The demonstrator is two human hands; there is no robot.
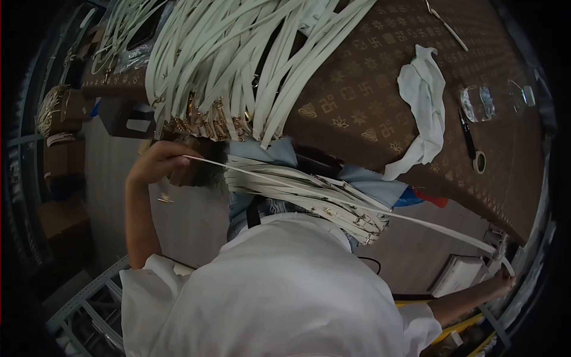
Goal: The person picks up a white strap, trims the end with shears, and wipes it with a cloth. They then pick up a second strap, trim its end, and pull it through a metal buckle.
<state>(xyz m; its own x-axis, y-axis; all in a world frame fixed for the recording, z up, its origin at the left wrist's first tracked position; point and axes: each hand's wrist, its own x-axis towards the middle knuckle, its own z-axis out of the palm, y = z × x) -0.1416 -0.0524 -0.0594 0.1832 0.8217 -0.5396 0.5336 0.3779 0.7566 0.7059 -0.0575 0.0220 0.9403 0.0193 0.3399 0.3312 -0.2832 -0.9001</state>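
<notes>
Stretched across in front of my body is a long thin white strap. My left hand pinches one end between thumb and fingers, and a small gold-coloured metal bar hangs just below that hand. Out at the far right, my right hand is closed on the strap near its other end. A bundle of white straps with gold buckles lies across my lap beneath the taut one. On the table just ahead, a large pile of white straps drapes to the edge, with gold clasps at the ends.
The brown patterned tablecloth carries a crumpled white cloth, a slim black tool with a pale ring, a clear plastic object and a thin pale-handled tool. Cardboard boxes stand at the left.
</notes>
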